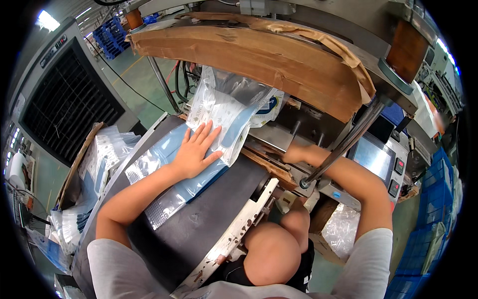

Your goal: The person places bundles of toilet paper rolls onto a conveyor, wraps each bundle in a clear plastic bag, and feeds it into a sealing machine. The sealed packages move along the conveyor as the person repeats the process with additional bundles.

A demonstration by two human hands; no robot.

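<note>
My left hand [198, 149] lies flat with its fingers spread on a pile of printed plastic bags [231, 112], clear, white and blue. The pile rests on a dark conveyor belt [199, 224] and reaches up under the machine's front. Beneath the palm, blue and clear film [167, 154] runs down toward the lower left. My right hand [295, 153] is at the machine, beside a metal plate [271, 137] right of the bags. Its fingers are hidden, so what they touch cannot be seen.
Brown cardboard [249, 52] covers the machine's crossbar above the bags. A slanted steel post [348, 139] stands across my right forearm. Further right is a control panel with a screen [371, 157]. A box of bags [92, 169] stands left of the belt, and blue crates [428, 214] stack at far right.
</note>
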